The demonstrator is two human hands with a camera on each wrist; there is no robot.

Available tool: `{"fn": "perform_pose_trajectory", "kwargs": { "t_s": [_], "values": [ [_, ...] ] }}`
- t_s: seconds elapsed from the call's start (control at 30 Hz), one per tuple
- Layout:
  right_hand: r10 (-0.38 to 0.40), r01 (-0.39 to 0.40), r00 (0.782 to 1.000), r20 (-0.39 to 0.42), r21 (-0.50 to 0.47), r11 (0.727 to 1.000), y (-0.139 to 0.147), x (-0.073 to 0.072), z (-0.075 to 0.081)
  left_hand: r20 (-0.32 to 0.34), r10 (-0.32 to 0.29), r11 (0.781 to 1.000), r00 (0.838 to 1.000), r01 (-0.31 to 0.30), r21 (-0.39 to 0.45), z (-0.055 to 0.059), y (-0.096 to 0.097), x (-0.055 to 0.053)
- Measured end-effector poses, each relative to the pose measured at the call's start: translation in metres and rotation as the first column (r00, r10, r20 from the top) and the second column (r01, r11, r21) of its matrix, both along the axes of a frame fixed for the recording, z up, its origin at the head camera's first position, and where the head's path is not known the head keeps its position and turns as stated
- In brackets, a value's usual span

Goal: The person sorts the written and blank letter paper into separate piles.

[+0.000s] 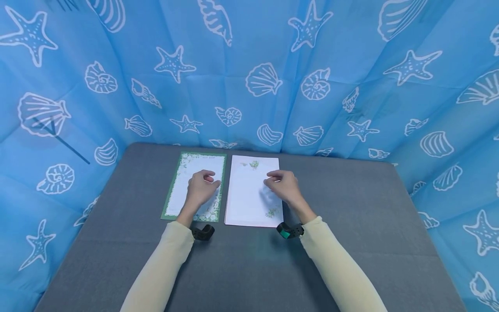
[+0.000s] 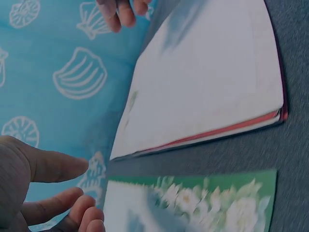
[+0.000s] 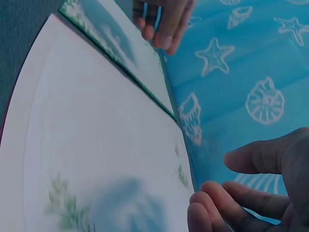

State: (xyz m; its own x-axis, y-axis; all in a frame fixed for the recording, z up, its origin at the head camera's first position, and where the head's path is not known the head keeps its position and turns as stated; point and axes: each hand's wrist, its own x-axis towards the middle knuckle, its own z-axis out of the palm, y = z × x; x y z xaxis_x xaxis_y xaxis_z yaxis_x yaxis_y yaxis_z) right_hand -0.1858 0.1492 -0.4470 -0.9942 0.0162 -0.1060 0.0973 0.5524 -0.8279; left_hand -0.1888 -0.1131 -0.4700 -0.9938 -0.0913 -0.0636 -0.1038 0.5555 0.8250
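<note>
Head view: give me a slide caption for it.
Left hand over a green-bordered sheet, right hand over a white-topped paper stack, on a gray table.

Counting two hands at mid-frame, one left hand (image 1: 200, 188) and one right hand (image 1: 286, 186), plus two pale sleeves (image 1: 163, 265) running to the bottom edge and two dark wrist devices (image 1: 203, 233) beside them. Also counting one green-bordered sheet (image 1: 187, 186) left of centre, one white paper stack (image 1: 248, 195) at centre (layers too blurred to number), and one grey table (image 1: 241, 273) across the lower frame.
</note>
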Motion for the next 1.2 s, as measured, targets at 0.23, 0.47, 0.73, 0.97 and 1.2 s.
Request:
{"fn": "perform_pose_trajectory", "kwargs": {
  "t_s": [0.23, 0.47, 0.73, 0.97, 1.2],
  "values": [
    [-0.068, 0.068, 0.997, 0.022, 0.016, 0.998, 0.021, 0.004, -0.007, 0.023, -0.028, 0.999, 0.999, 0.029, -0.023, -0.004, 0.015, 0.001],
    [-0.106, 0.105, 0.993, 0.048, 0.029, 0.994, 0.035, 0.006, -0.020, 0.038, -0.070, 0.996, 0.997, 0.072, -0.056, -0.010, 0.024, 0.000],
    [-0.120, 0.114, 0.988, 0.092, 0.077, 0.991, 0.042, 0.007, -0.034, 0.087, -0.089, 0.993, 0.992, 0.095, -0.074, -0.015, 0.032, 0.000],
    [-0.118, 0.111, 0.986, 0.115, 0.071, 0.991, 0.039, 0.006, -0.035, 0.104, -0.077, 0.992, 0.992, 0.087, -0.093, -0.017, 0.034, -0.001],
    [-0.119, 0.112, 0.987, 0.108, 0.070, 0.991, 0.038, 0.007, -0.039, 0.105, -0.076, 0.991, 0.992, 0.086, -0.098, -0.018, 0.035, -0.002]
  ]
}}
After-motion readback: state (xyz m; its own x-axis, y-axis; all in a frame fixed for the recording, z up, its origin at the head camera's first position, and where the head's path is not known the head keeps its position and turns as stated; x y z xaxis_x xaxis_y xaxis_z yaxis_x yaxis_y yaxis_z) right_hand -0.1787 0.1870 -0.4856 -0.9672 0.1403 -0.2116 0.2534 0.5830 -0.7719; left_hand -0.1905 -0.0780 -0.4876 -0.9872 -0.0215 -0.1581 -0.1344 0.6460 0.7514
